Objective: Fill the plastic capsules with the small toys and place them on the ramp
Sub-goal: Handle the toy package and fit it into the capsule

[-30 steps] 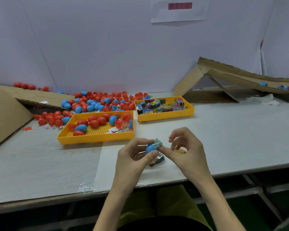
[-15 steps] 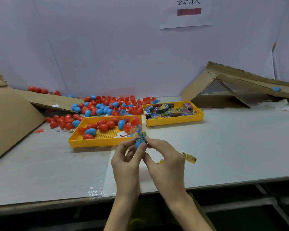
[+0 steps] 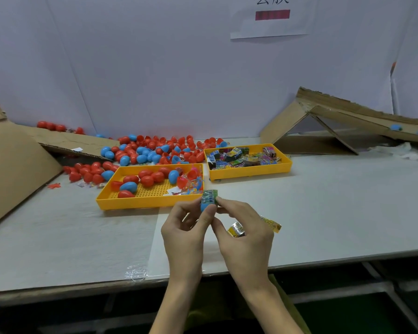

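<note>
My left hand (image 3: 186,230) pinches a blue capsule half (image 3: 204,207) above the table's front. A small green wrapped toy (image 3: 209,196) sticks out of its top, and my right hand (image 3: 244,235) pinches that toy with thumb and forefinger. Two yellow wrapped toys (image 3: 237,229) sit under my right hand's curled fingers. The cardboard ramp (image 3: 352,116) slopes down to the right at the back right, with a blue capsule (image 3: 395,127) lying on it.
A yellow tray (image 3: 135,203) with red and blue capsules stands just beyond my hands. A second yellow tray (image 3: 249,172) holds wrapped toys. Loose capsules (image 3: 155,150) pile against the back wall. A cardboard sheet (image 3: 12,165) leans at the left.
Both hands have lifted off the table and moved toward the capsule tray. The green toy now stands upright in the blue half.
</note>
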